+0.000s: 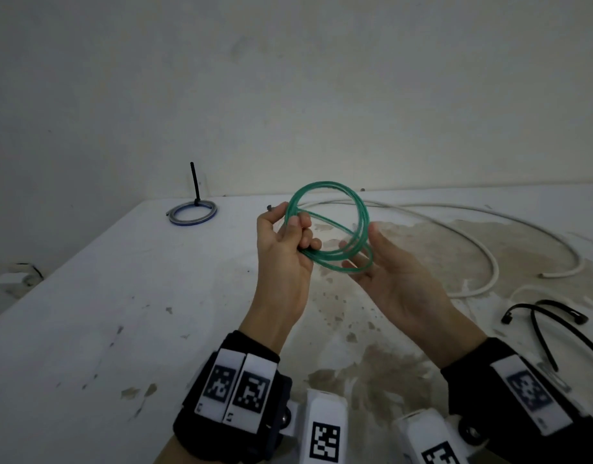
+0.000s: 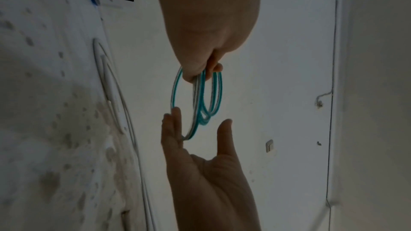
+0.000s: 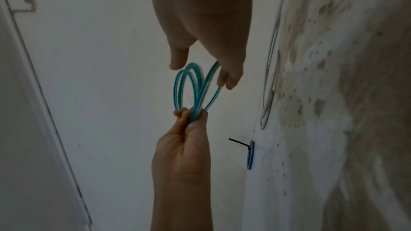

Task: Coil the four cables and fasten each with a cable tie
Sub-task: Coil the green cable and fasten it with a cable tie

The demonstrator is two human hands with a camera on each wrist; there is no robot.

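Observation:
A green cable (image 1: pixel 325 185) is wound into a loose coil of several loops and held above the table. My left hand (image 1: pixel 293 222) pinches the coil's left side between thumb and curled fingers. My right hand (image 1: pixel 362 249) lies palm up with straight fingers against the coil's lower right side, its thumb raised beside the loops. In the left wrist view the green cable (image 2: pixel 217 94) hangs from my left hand (image 2: pixel 200 73), with my right hand (image 2: pixel 200 117) spread below it. The right wrist view shows my right hand (image 3: pixel 202 75) spread around the green cable (image 3: pixel 177 90).
A blue coil (image 1: pixel 192 212) fastened with an upright black tie lies at the table's far left. A long white cable (image 1: pixel 489 256) sprawls loose across the right side. Loose black cable ties (image 1: pixel 539 313) lie at the right edge. The white table (image 1: pixel 120 296) is stained.

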